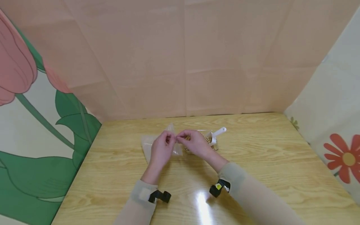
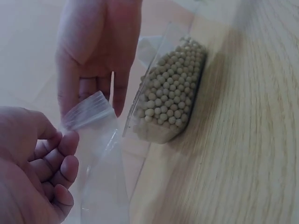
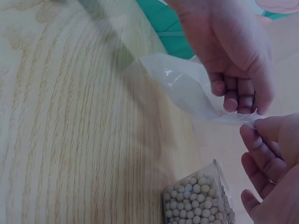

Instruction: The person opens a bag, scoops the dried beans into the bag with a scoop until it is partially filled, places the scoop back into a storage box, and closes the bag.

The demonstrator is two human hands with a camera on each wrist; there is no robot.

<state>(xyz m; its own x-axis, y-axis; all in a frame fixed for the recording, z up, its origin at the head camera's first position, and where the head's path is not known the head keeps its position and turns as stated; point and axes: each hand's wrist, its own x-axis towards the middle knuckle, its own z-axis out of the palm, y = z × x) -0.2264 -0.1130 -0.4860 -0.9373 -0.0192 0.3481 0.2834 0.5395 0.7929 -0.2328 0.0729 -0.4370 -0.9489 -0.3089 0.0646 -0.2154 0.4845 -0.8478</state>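
Both hands pinch the mouth of a clear plastic zip bag [image 2: 105, 163]. My left hand [image 1: 162, 148] grips one side of the zip edge between thumb and forefinger, the other fingers curled. Facing it, my right hand [image 1: 197, 144] pinches the same edge with its fingertips. In the right wrist view the bag [image 3: 182, 88] spreads out from the fingers above the table. Just past the right hand stands a clear box [image 2: 161, 133] full of small round beige balls [image 2: 173, 88]. A white scoop [image 1: 219, 131] stands in it, handle up to the right.
The box and bag are on a wood-grain table [image 1: 267, 156], towards its back edge. A pink cloth [image 1: 182, 62] hangs behind. Flower-patterned panels stand at the left [image 1: 64, 137] and right [image 1: 323, 118]. Light reflects off the table in front of the hands.
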